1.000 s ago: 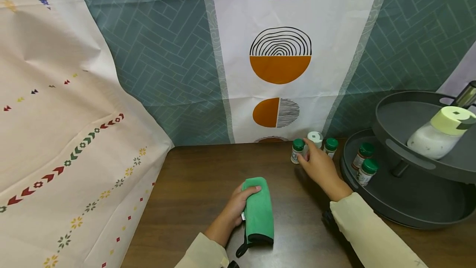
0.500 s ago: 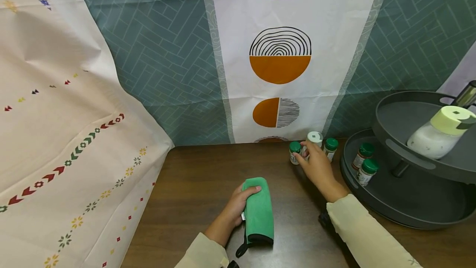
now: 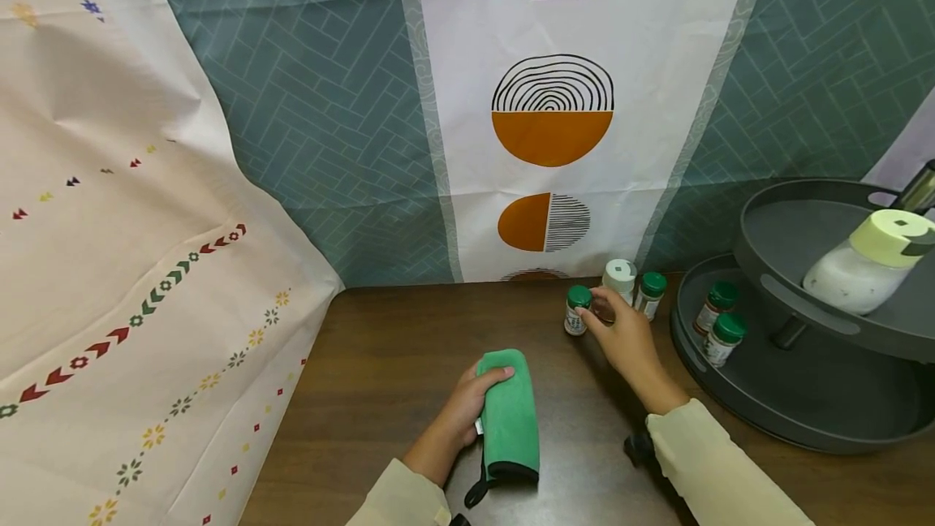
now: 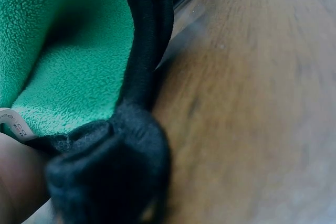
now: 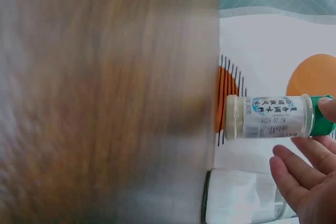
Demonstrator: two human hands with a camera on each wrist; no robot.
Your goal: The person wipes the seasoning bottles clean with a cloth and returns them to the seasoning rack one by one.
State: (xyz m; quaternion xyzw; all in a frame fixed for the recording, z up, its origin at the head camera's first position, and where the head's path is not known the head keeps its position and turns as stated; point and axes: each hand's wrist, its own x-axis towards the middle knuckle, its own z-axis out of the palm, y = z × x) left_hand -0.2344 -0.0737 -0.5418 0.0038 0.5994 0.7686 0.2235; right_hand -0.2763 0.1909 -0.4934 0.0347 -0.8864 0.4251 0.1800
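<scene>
My left hand (image 3: pixel 460 411) grips a folded green cloth (image 3: pixel 513 416) with black edging and a black hanging loop. Its plush inner side and a small white tag show in the left wrist view. At the back of the table my right hand (image 3: pixel 624 341) pinches a small spice jar (image 5: pixel 273 116) by its green cap, thumb on one side and fingers on the other. The jar is upright, with a printed white label and pale contents. Just behind that hand stand a larger white-capped jar (image 3: pixel 619 276) and another green-capped jar (image 3: pixel 650 292).
On the right is a dark grey two-tier round rack (image 3: pixel 796 404). Two green-capped jars (image 3: pixel 725 339) stand on its lower tier. Its upper tier bears a white bottle with a pale yellow-green cap (image 3: pixel 869 262). A patterned cloth backdrop (image 3: pixel 380 144) hangs behind the wooden table (image 3: pixel 380 396).
The right hand has drawn the green-capped spice jar a little left and toward me, away from the white-capped jar. The left hand and the cloth have stayed in place.
</scene>
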